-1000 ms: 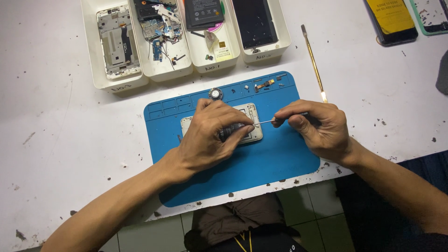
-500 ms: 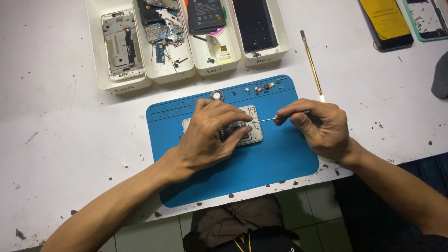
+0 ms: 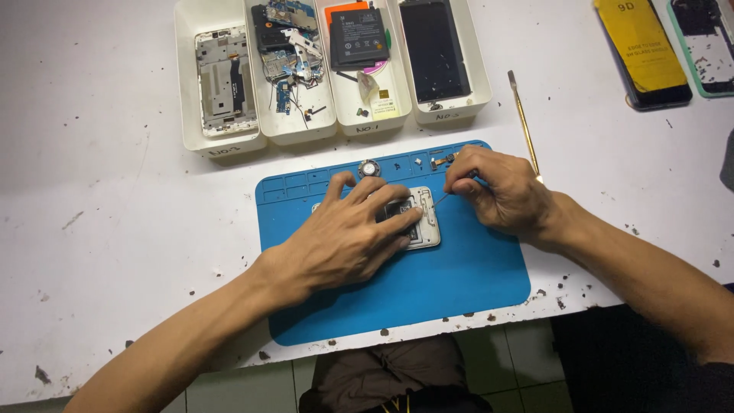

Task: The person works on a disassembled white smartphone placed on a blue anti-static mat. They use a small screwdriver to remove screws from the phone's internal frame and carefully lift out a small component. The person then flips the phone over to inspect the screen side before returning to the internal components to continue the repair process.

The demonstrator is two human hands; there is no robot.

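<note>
Currently:
left hand [image 3: 348, 237]: flat, fingers spread, pressing down on phone frame [image 3: 423, 219]
right hand [image 3: 497, 187]: pinching thin tool [image 3: 441, 198], tip at frame's right edge
phone frame: lies on blue mat [image 3: 459, 283], mid-top
behind mat: four white trays [image 3: 222, 141] with phone parts

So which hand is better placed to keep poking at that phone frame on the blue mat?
Probably the right hand: it pinches a thin tool whose tip meets the phone frame. The left hand lies flat on the frame, pinning it to the blue mat.
</note>
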